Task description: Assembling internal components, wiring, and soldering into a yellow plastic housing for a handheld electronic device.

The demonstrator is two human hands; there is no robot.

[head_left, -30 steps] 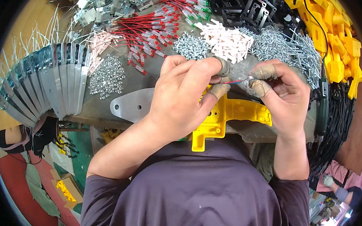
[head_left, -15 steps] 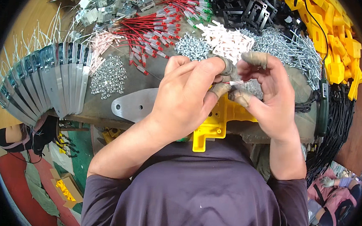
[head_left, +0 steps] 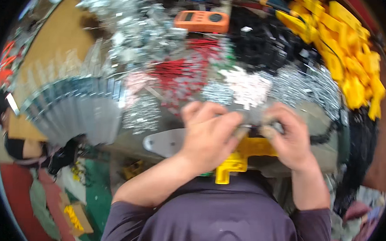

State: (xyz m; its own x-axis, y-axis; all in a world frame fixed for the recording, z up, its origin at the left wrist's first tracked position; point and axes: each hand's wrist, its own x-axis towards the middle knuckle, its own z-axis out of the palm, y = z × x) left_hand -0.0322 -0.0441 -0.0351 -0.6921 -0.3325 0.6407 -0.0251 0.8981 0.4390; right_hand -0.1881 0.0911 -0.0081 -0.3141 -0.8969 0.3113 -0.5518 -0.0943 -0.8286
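My left hand point(head_left: 212, 137) is held over the bench edge with its thumb and fingers pinched together. Close by on the right, my right hand point(head_left: 288, 137) has its fingers curled in against the thumb. Motion blur and the fingers hide what lies in either pinch. Below and between them is a yellow plastic housing point(head_left: 232, 167), its stepped end sticking out over the edge toward me. A flat grey metal plate point(head_left: 163, 142) with a rounded, holed end reaches out to the left from under my left hand.
Fanned metal blades with wires point(head_left: 78, 113) lie left. Behind my hands are silver nuts point(head_left: 142, 116), red wires point(head_left: 174, 70), pale sleeves point(head_left: 248, 86) and screws point(head_left: 288, 86). An orange meter point(head_left: 202, 21) stands at the back; yellow housings point(head_left: 347, 55) and black cords point(head_left: 359, 148) are right.
My view has tipped up, bringing the orange meter into sight. My right fingers, earlier spread around a small clear-sleeved red wire end, have curled in. That wire end no longer shows clearly.
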